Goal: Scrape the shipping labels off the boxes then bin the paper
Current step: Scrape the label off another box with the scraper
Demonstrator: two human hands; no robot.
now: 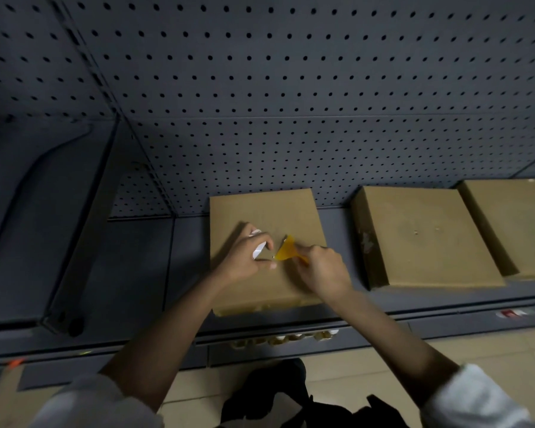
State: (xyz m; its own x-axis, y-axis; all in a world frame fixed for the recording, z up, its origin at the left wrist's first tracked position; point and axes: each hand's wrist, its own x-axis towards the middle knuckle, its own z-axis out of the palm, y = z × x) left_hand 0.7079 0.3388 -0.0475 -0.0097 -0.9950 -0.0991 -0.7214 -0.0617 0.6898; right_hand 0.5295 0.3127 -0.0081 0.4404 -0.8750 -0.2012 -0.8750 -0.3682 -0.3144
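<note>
A flat brown cardboard box (264, 211) lies on the dark shelf in front of me. My left hand (247, 257) rests on its top and pinches white label paper (258, 250), which curls up between the fingers. My right hand (320, 270) grips an orange plastic scraper (284, 250), its blade tip touching the box right beside the paper. Two more flat cardboard boxes (426, 239) (516, 223) lie to the right on the same shelf, their tops showing no label.
A grey pegboard wall (291, 103) rises behind the shelf (142, 261). A slanted metal bracket (84, 242) stands at the left. Black fabric (269, 396) lies on the tiled floor below, and another cardboard piece (3, 396) shows at the lower left.
</note>
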